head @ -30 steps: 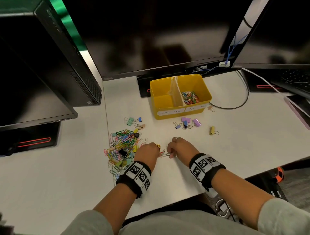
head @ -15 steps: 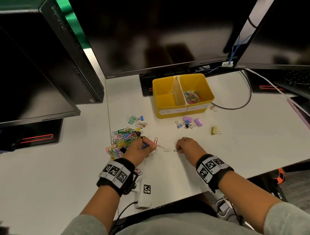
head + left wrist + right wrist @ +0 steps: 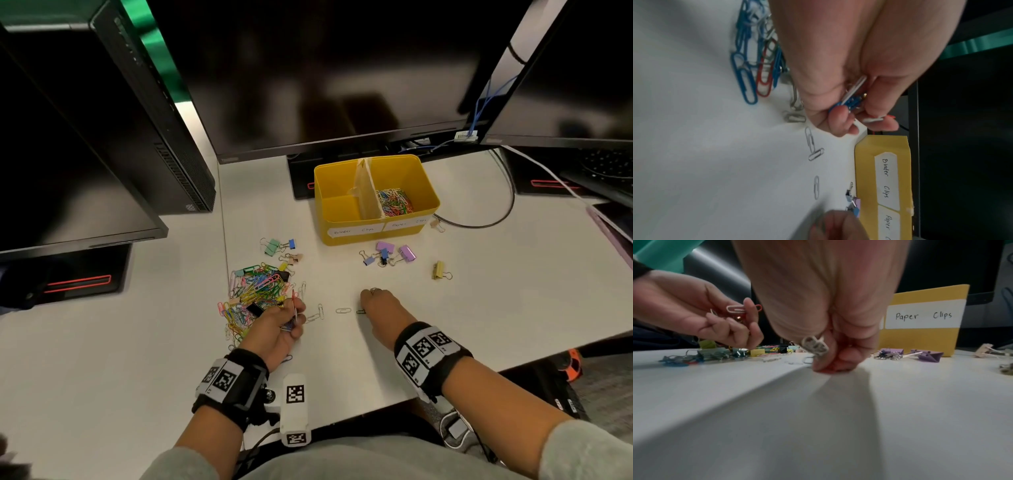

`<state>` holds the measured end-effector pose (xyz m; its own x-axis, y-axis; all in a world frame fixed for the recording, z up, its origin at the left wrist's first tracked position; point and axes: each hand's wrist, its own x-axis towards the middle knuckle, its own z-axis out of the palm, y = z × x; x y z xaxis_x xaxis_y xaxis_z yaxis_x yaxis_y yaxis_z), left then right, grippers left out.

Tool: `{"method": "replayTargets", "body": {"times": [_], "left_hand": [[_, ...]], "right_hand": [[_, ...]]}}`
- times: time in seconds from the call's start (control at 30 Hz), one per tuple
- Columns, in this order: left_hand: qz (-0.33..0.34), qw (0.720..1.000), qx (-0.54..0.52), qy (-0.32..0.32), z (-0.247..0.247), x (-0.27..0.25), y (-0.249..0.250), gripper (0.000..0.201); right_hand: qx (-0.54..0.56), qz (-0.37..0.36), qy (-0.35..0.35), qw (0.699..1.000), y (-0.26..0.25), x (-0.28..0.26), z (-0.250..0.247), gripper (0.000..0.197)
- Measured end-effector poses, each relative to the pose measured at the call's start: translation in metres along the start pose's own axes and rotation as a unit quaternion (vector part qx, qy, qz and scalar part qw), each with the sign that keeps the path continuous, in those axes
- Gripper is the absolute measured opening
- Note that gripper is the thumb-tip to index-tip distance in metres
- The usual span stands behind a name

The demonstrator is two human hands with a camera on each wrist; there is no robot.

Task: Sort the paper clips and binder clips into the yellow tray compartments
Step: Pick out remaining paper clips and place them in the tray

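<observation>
The yellow tray [image 3: 349, 236] stands at the desk's back, its right compartment holding coloured paper clips [image 3: 395, 202], its left one bare. A pile of mixed paper clips [image 3: 255, 291] lies left of centre. My left hand [image 3: 284, 325] hovers just off the desk beside the pile, gripping a bunch of paper clips [image 3: 851, 100], blue, white and red. My right hand [image 3: 376, 308] is knuckles-up with fingertips pressed to the desk, pinching a dark paper clip [image 3: 360, 311]. It also holds pale clips [image 3: 815, 345] in the palm. Two silver clips [image 3: 342, 310] lie between the hands.
Binder clips lie loose: green and blue ones [image 3: 274, 246] above the pile, purple ones [image 3: 394, 251] before the tray, a yellow one [image 3: 440, 270] to the right. Monitors [image 3: 325, 78] and a computer tower [image 3: 137, 120] wall the back. A black cable [image 3: 507, 212] loops right of the tray.
My left hand drew back from the right hand toward the pile and lifted with paper clips in it. The right hand stayed on the desk, shifting slightly right.
</observation>
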<state>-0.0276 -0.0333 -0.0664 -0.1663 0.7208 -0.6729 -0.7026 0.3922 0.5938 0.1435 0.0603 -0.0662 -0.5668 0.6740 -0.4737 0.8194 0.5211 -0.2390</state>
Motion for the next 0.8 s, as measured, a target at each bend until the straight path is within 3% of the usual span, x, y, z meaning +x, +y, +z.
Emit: {"method": "replayTargets", "body": {"times": [0.07,0.13,0.2,0.27,0.37,0.5,0.57,0.6,0.63,0.67,0.73,0.77,0.8], "left_hand": [[-0.023,0.999,-0.025,0.008,0.001,-0.001,0.003,0.033],[-0.037,0.999,0.013,0.022,0.003,0.0,0.004,0.035],[-0.059,0.996,0.057,0.023,0.009,0.001,0.004,0.035],[-0.093,0.994,0.06,0.007,0.014,0.0,0.003,0.034],[-0.155,0.987,0.027,-0.033,0.019,-0.002,0.006,0.037],[-0.195,0.98,0.004,-0.035,0.008,-0.003,0.013,0.043],[-0.163,0.985,0.052,0.013,0.001,-0.007,0.017,0.04],[-0.127,0.983,0.122,0.046,-0.002,-0.009,0.018,0.04],[-0.083,0.97,0.215,0.081,-0.004,-0.012,0.019,0.042],[-0.033,0.939,0.325,0.11,-0.006,-0.016,0.02,0.043],[0.049,0.817,0.556,0.147,-0.007,-0.021,0.018,0.045],[0.068,0.742,0.649,0.153,-0.004,-0.023,0.015,0.045],[0.08,0.686,0.705,0.16,-0.001,-0.024,0.012,0.043]], "right_hand": [[0.12,-0.033,0.055,0.991,-0.005,-0.004,-0.004,0.027],[0.239,-0.071,0.124,0.961,-0.021,-0.009,-0.016,0.014],[0.309,-0.113,0.14,0.934,-0.042,-0.015,-0.027,0.009],[0.328,-0.156,0.131,0.922,-0.06,-0.019,-0.032,0.011],[0.287,-0.19,0.131,0.93,-0.069,-0.021,-0.029,0.02],[0.336,-0.139,0.198,0.91,-0.045,-0.013,-0.028,0.025],[0.288,-0.081,0.192,0.935,-0.027,0.0,-0.021,0.023],[0.25,-0.049,0.156,0.954,-0.02,0.007,-0.015,0.022],[0.218,-0.028,0.115,0.969,-0.016,0.012,-0.009,0.023],[0.197,-0.021,0.082,0.977,-0.014,0.017,-0.003,0.024],[0.187,-0.03,0.061,0.98,-0.014,0.02,0.004,0.019],[0.183,-0.039,0.058,0.981,-0.015,0.02,0.006,0.015],[0.168,-0.044,0.057,0.983,-0.015,0.021,0.008,0.015]]}}
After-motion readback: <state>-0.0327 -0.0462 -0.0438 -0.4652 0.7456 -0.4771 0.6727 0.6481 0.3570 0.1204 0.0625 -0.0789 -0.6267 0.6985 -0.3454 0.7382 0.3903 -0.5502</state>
